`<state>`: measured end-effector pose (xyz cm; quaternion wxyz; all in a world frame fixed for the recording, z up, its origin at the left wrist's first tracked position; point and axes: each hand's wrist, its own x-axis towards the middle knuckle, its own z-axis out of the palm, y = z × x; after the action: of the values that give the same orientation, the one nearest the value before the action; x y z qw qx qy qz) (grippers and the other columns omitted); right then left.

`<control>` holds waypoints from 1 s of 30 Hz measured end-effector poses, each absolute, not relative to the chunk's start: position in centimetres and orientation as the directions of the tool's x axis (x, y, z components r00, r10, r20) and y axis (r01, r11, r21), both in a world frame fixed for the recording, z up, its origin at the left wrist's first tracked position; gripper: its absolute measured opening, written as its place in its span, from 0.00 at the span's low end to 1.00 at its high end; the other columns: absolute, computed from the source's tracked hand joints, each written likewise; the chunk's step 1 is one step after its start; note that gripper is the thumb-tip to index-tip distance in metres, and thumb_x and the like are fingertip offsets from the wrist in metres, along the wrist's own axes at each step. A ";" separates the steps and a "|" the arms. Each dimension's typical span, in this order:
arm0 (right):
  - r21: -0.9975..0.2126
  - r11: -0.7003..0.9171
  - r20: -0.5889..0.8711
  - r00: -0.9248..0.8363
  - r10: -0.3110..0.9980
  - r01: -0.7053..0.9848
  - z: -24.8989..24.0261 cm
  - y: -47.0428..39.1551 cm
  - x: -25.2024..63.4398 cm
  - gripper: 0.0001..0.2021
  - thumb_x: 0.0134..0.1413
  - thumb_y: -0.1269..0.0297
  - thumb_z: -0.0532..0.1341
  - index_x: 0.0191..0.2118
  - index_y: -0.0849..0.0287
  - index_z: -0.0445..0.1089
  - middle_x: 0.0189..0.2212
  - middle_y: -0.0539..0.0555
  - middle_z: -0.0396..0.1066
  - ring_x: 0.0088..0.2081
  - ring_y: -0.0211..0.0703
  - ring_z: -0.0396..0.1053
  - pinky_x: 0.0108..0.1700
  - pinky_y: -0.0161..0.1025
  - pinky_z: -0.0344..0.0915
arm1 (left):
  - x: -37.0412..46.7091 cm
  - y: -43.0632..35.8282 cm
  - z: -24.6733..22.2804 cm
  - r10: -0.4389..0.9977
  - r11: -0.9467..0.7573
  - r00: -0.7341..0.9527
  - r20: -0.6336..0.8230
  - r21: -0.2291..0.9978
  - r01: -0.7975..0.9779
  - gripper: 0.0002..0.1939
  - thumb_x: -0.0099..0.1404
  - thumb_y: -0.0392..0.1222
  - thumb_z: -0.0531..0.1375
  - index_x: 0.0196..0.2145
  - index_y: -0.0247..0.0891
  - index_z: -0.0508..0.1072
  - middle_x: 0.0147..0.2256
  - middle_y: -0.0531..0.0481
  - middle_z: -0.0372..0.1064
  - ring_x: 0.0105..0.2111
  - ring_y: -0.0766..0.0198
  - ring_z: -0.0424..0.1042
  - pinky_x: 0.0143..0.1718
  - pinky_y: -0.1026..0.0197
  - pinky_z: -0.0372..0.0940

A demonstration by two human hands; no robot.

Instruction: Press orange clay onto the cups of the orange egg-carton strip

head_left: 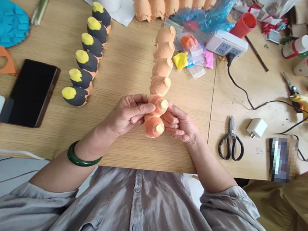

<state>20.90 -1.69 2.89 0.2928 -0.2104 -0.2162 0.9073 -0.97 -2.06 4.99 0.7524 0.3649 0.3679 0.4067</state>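
A peach-coloured egg carton strip (161,68) extends away from me over the table, its row of cups pointing up. The two cups nearest me are covered in darker orange, with pale tips. My left hand (130,113) is closed on the strip's left side, thumb resting on the second-nearest cup. From the right, my right hand (180,123) pinches the same strip, fingers curled beside the near cups. To the left lies another egg carton strip (91,45), dark grey with yellow tips. A plain peach carton strip (172,2) stands at the back.
Small bags of coloured clay (196,53) lie behind my right hand, near a white power strip (226,43). Black-handled scissors (231,139), a white charger plug (257,127) and a glue gun (301,102) are at right. A black phone (30,93) lies left. Another person's leg shows at lower right.
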 end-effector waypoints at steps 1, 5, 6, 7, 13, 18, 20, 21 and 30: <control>-0.510 -0.736 -0.256 -0.738 0.624 -0.446 2.9 -1.7 21.0 0.36 0.82 0.47 0.70 0.25 0.54 0.53 0.19 0.37 0.47 0.18 0.26 0.36 0.13 0.20 0.51 | -1.0 -2.0 5.0 0.868 0.413 0.427 -0.251 0.844 -0.343 0.21 0.62 0.53 0.84 0.33 0.40 0.79 0.15 0.65 0.49 0.14 0.76 0.47 0.19 0.69 0.54; -0.500 -0.734 -0.255 -0.731 0.633 -0.460 2.9 -1.6 21.2 0.36 0.83 0.44 0.68 0.25 0.53 0.53 0.19 0.37 0.46 0.18 0.27 0.35 0.12 0.20 0.51 | -1.1 -1.7 5.0 0.829 0.453 0.506 -0.238 0.816 -0.358 0.26 0.61 0.58 0.85 0.34 0.40 0.77 0.18 0.65 0.53 0.16 0.77 0.48 0.20 0.69 0.55; -0.506 -0.732 -0.249 -0.735 0.630 -0.456 2.9 -1.6 21.2 0.37 0.82 0.42 0.68 0.25 0.53 0.52 0.19 0.37 0.46 0.18 0.27 0.35 0.12 0.20 0.51 | -1.1 -1.7 5.0 0.828 0.455 0.509 -0.236 0.814 -0.361 0.28 0.61 0.59 0.86 0.33 0.40 0.76 0.17 0.65 0.53 0.16 0.77 0.47 0.20 0.69 0.55; -0.516 -0.728 -0.241 -0.739 0.629 -0.452 2.9 -1.6 21.2 0.37 0.81 0.41 0.69 0.24 0.53 0.52 0.19 0.37 0.46 0.18 0.26 0.35 0.12 0.20 0.51 | -1.1 -1.7 5.0 0.830 0.452 0.504 -0.237 0.816 -0.360 0.29 0.60 0.60 0.86 0.32 0.40 0.76 0.17 0.64 0.53 0.16 0.76 0.47 0.20 0.68 0.54; -0.585 -0.682 -0.198 -0.739 0.644 -0.438 3.2 -1.6 20.9 0.39 0.69 0.42 0.80 0.22 0.54 0.54 0.17 0.36 0.44 0.18 0.24 0.34 0.12 0.19 0.50 | -1.2 -2.1 5.1 0.878 0.393 0.412 -0.242 0.856 -0.334 0.20 0.62 0.53 0.85 0.36 0.41 0.83 0.15 0.64 0.52 0.15 0.75 0.49 0.19 0.68 0.57; -0.641 -0.675 -0.308 -0.684 0.662 -0.365 4.1 -1.6 21.2 0.40 0.74 0.36 0.73 0.23 0.54 0.54 0.18 0.36 0.43 0.19 0.26 0.35 0.13 0.21 0.49 | -1.5 -1.8 5.3 0.824 0.473 0.489 -0.285 0.821 -0.319 0.24 0.60 0.56 0.86 0.33 0.40 0.81 0.15 0.64 0.52 0.15 0.75 0.48 0.20 0.68 0.59; -0.658 -0.671 -0.343 -0.657 0.672 -0.342 4.6 -1.6 21.5 0.39 0.73 0.38 0.75 0.23 0.54 0.54 0.18 0.37 0.45 0.19 0.26 0.36 0.14 0.21 0.49 | -1.7 -1.5 5.5 0.798 0.506 0.519 -0.308 0.810 -0.297 0.27 0.59 0.61 0.86 0.32 0.39 0.81 0.17 0.61 0.58 0.16 0.74 0.51 0.21 0.67 0.63; -0.666 -0.667 -0.351 -0.650 0.675 -0.333 4.7 -1.6 21.6 0.39 0.71 0.39 0.77 0.23 0.54 0.55 0.18 0.37 0.46 0.19 0.26 0.37 0.14 0.21 0.50 | -1.7 -1.4 5.6 0.801 0.505 0.506 -0.321 0.817 -0.280 0.29 0.58 0.65 0.86 0.32 0.38 0.82 0.20 0.58 0.63 0.17 0.74 0.54 0.21 0.67 0.64; -0.663 -0.738 -0.561 -0.567 0.603 -0.128 5.2 -0.5 21.1 0.39 0.81 0.43 0.68 0.20 0.52 0.51 0.17 0.38 0.45 0.19 0.27 0.36 0.14 0.24 0.43 | -1.5 -1.4 4.4 0.960 0.236 0.112 -0.256 0.958 0.165 0.30 0.67 0.69 0.71 0.25 0.40 0.78 0.20 0.50 0.72 0.18 0.67 0.65 0.22 0.64 0.61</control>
<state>21.13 -0.51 5.19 0.2185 -0.4107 -0.2889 0.8367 -1.50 -1.39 4.41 0.5515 0.5019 0.5604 0.3604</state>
